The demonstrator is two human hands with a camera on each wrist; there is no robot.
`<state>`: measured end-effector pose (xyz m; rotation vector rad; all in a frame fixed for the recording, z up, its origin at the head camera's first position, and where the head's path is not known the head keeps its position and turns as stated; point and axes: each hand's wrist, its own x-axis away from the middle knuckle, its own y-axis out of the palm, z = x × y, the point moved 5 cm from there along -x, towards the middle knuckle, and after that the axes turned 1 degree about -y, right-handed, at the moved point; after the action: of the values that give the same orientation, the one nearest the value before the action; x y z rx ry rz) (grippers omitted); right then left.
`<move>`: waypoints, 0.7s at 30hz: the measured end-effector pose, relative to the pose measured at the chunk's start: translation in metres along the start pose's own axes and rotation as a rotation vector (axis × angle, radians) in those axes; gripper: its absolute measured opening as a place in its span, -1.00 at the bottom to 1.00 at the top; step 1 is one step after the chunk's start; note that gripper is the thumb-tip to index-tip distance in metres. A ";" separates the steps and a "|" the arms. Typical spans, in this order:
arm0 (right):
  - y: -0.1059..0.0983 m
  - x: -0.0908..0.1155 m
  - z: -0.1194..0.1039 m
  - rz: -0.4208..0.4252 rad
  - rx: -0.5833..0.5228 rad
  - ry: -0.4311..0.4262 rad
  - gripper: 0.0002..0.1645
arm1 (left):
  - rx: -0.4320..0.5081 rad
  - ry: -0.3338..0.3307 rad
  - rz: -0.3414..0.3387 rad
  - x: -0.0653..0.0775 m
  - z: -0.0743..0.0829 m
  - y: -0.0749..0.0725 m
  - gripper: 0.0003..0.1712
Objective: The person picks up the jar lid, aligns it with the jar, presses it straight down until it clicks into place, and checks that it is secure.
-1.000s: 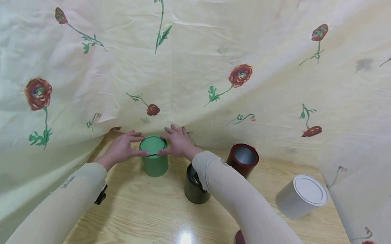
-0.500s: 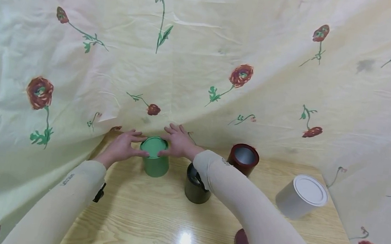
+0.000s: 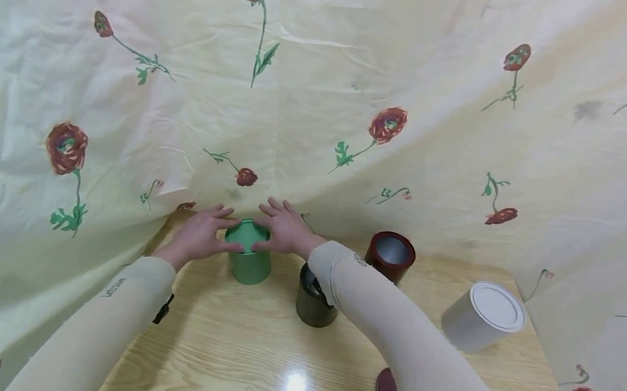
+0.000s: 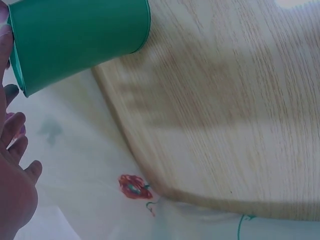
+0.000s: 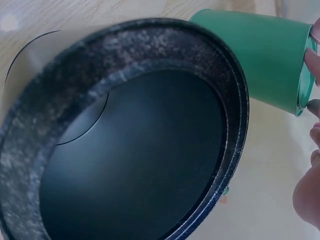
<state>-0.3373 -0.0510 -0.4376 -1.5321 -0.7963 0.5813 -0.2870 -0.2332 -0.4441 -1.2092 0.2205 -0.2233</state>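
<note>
L hand [image 3: 196, 237] & R hand [image 3: 287, 230] are resting w/ fingers spread at the green can [image 3: 250, 268], not wrapped round it; it's standing btwn them. They're prob. working its lid [image 3: 246, 235]; next move's likely needing even pressure. Black can [image 3: 315, 310] is sitting near R hand.

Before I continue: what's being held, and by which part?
Apparently the green lid, by opposite sides of its edge, between left hand and right hand.
</note>
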 end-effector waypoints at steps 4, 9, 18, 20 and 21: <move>0.000 -0.001 0.001 -0.015 -0.005 0.004 -0.13 | -0.025 -0.001 0.004 -0.001 0.002 0.002 -0.12; -0.001 -0.001 0.001 -0.040 -0.012 0.019 -0.14 | -0.019 0.002 0.005 -0.001 0.001 0.004 -0.14; -0.007 -0.001 -0.004 -0.072 -0.005 0.026 -0.15 | 0.014 -0.011 -0.042 -0.003 0.001 0.003 -0.13; -0.006 -0.001 -0.003 -0.080 0.001 0.035 -0.15 | 0.015 -0.014 -0.048 -0.003 0.000 0.003 -0.13; -0.006 -0.002 -0.003 -0.082 0.000 0.040 -0.15 | 0.011 -0.013 -0.051 -0.004 0.000 0.003 -0.13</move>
<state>-0.3367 -0.0545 -0.4319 -1.4990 -0.8244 0.4894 -0.2905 -0.2317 -0.4464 -1.2061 0.1769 -0.2600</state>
